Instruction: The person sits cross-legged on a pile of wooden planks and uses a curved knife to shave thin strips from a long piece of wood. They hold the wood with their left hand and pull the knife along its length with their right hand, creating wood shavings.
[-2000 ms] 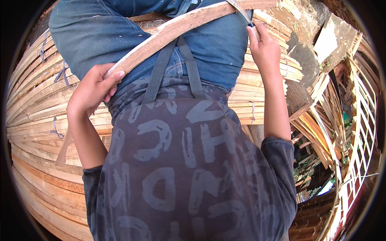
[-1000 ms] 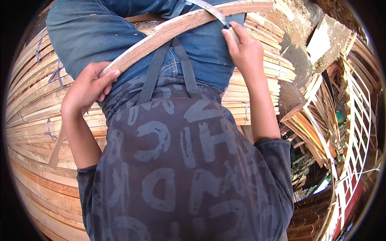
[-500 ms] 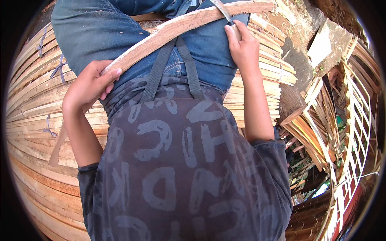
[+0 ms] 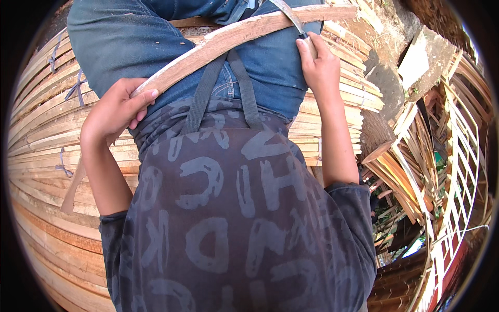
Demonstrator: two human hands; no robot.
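A long, bowed strip of wood (image 4: 223, 46) lies slantwise over my lap, rough and pale along its upper edge. My left hand (image 4: 115, 107) is closed round its lower left part, thumb on top, and a tail of wood shows beyond that forearm. In my right hand (image 4: 322, 66) is the handle of a curved knife (image 4: 292, 17), held with thumb and fingers closed. The narrow metal blade crosses the strip near its right end; whether its edge bites into the wood I cannot tell.
Stacked wooden slats (image 4: 52, 140), some tied in bundles with dark strips, lie on both sides beneath me. Right of them are stone blocks (image 4: 436, 60), a cut log (image 4: 378, 140), loose split wood and a pale lattice (image 4: 460, 156). Blue jeans (image 4: 125, 41) support the strip.
My right hand has drawn slightly right and toward me with the knife, its blade sliding a little along the strip. My left hand has stayed almost still.
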